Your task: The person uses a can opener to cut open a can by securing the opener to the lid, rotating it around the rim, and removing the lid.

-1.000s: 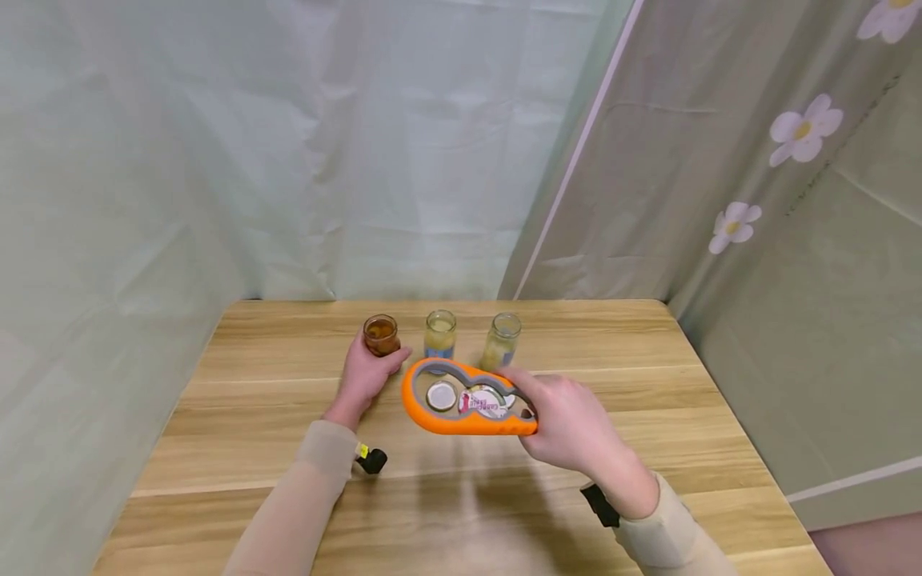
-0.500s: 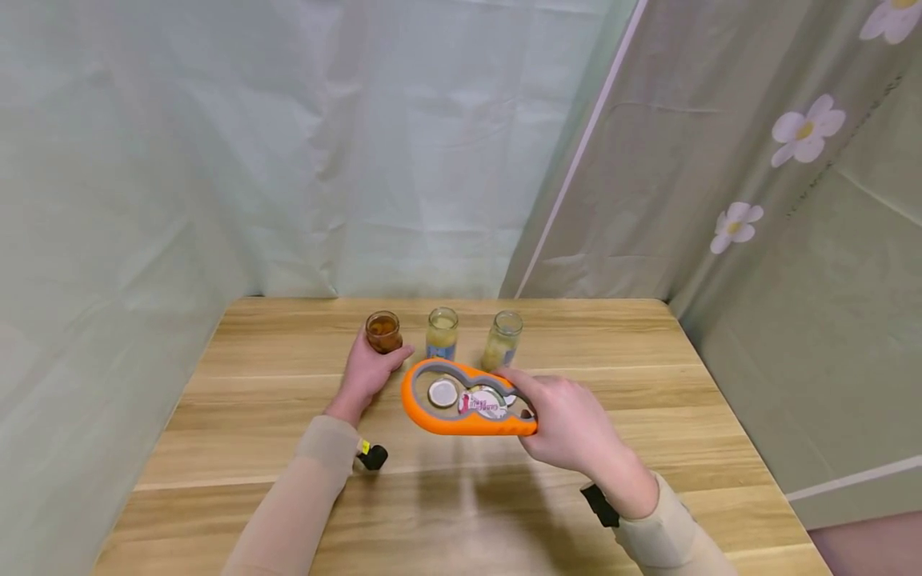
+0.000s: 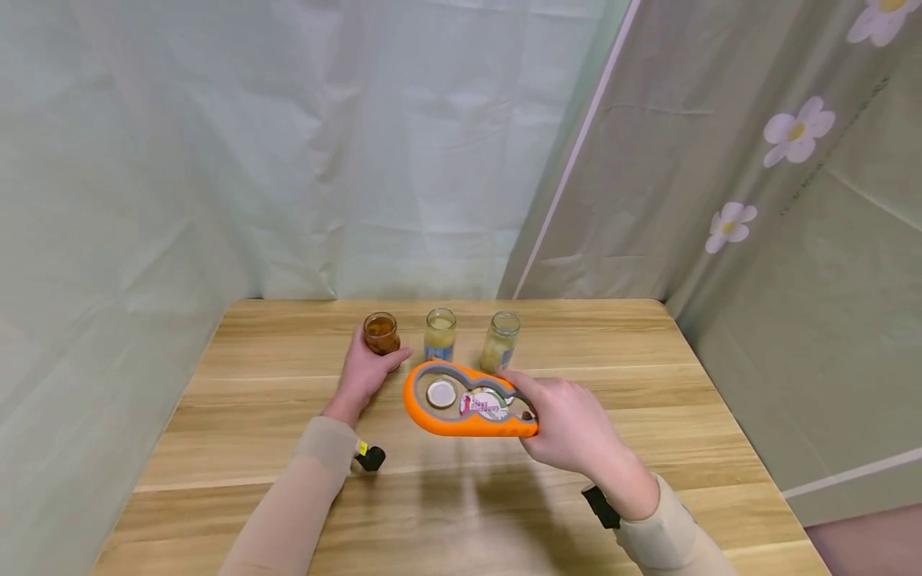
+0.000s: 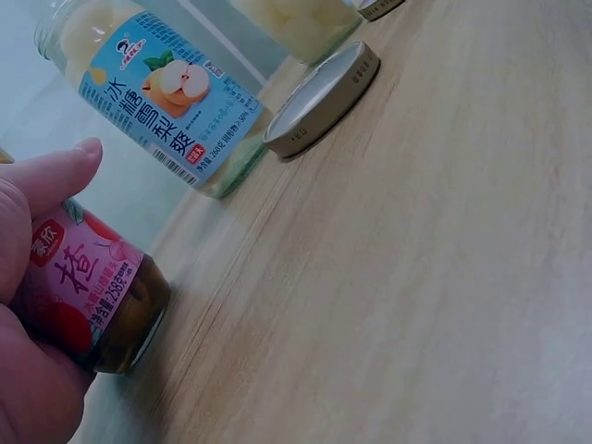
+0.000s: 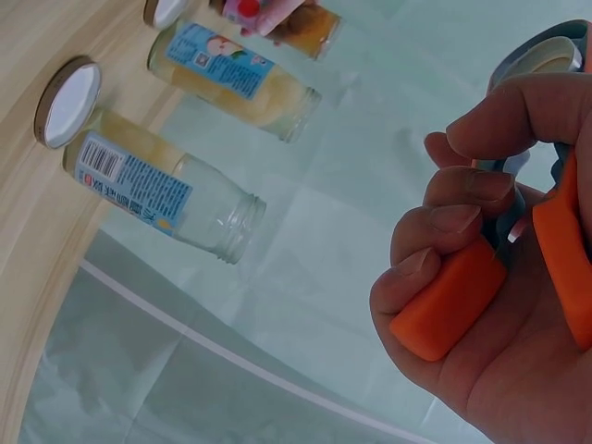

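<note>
My left hand (image 3: 360,374) grips a small open glass jar (image 3: 382,334) with brown-red fruit inside, standing on the table at the back left. Its pink label (image 4: 81,273) shows in the left wrist view, with my thumb lying along the jar's side. My right hand (image 3: 572,424) holds an orange jar opener (image 3: 461,428) with a grey inner lining above the table. A printed lid (image 3: 484,404) sits within the opener's middle opening. In the right wrist view my fingers curl round the orange handles (image 5: 449,301), and the lid's metal edge partly shows.
Two lidless jars of pale fruit, a middle jar (image 3: 440,334) and a right jar (image 3: 500,342), stand beside the brown one. An upturned lid (image 3: 442,393) lies before the middle jar; another lid (image 5: 69,102) lies by the right jar. Curtains surround the wooden table (image 3: 274,448).
Almost nothing has moved. The head view shifts slightly; both hands keep their hold on the jar and the jar opener.
</note>
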`<act>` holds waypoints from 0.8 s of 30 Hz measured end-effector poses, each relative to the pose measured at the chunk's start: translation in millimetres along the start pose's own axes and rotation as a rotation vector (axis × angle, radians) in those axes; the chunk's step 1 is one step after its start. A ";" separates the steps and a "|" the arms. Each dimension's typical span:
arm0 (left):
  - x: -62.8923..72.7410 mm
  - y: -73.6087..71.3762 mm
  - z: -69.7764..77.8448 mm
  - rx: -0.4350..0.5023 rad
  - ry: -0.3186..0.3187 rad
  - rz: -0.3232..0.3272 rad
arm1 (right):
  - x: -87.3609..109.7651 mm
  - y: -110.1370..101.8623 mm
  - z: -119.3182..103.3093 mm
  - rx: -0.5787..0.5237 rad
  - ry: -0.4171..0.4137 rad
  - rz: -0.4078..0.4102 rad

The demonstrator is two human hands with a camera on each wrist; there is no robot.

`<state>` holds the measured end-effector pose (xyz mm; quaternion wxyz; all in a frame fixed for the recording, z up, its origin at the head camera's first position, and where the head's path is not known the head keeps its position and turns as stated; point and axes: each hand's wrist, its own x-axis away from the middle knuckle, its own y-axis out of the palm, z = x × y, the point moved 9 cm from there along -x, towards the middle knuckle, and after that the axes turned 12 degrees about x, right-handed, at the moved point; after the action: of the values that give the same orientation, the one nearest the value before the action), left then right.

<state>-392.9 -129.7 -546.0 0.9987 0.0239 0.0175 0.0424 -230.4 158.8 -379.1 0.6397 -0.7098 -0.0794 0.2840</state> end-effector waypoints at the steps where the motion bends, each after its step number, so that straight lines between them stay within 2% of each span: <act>1: 0.2 -1.0 -0.2 0.011 -0.001 0.003 | 0.0 0.6 0.1 -0.002 0.000 0.000; 9: 7.1 -8.1 0.7 0.010 -0.016 0.042 | -0.9 2.0 1.7 -0.002 -0.004 0.008; 13: 17.3 -6.7 8.4 0.085 -0.011 0.032 | -2.2 3.2 2.7 -0.003 0.000 -0.006; 16: 27.8 -6.9 20.8 0.149 -0.012 0.048 | -3.1 4.2 3.6 -0.003 0.000 -0.005; 18: 36.7 -7.9 34.2 0.186 0.006 0.088 | -3.3 4.7 4.8 -0.006 0.001 -0.001; 24: 73.5 -2.2 77.2 0.341 0.114 0.217 | -5.0 5.1 8.2 -0.015 0.010 0.016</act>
<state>-316.6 -129.1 -471.5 0.9671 0.1920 0.0783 0.1475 -239.9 162.6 -382.6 0.6324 -0.7166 -0.0726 0.2851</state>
